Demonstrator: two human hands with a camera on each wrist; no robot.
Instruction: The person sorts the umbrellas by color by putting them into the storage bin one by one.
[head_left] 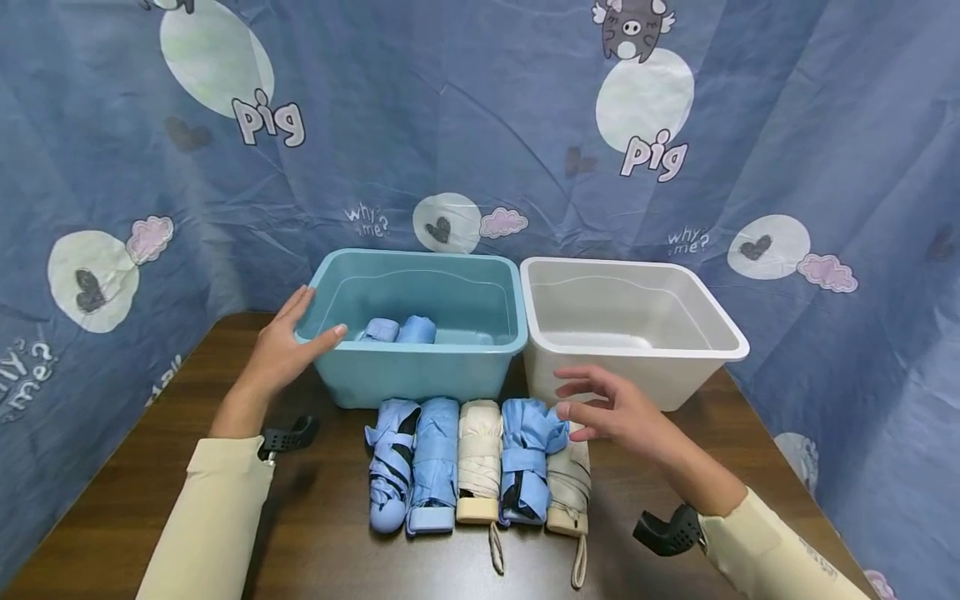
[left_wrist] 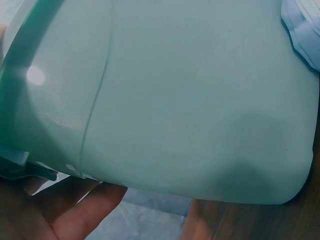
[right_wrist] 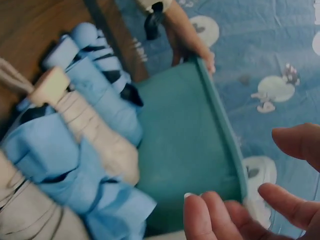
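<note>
My left hand (head_left: 281, 346) rests at the left front corner of the teal bin (head_left: 420, 372), its fingers fairly straight along the outside and the thumb over the front rim. In the left wrist view, fingers (left_wrist: 92, 210) show beyond the bin's wall. Two rolled blue umbrellas (head_left: 415, 330) lie inside that bin. Before it, several folded umbrellas lie in a row: blue ones (head_left: 435, 458) and beige ones (head_left: 478, 454). My right hand (head_left: 611, 408) hovers by the top of the rightmost beige umbrella (head_left: 570, 483), fingers loosely bent, holding nothing.
A white bin (head_left: 637, 354) stands right of the teal one, their rims close together. Both bins are on a dark wooden table (head_left: 337, 550). A blue printed cloth (head_left: 480, 125) hangs behind. Wrist straps (head_left: 288, 437) carry black camera mounts.
</note>
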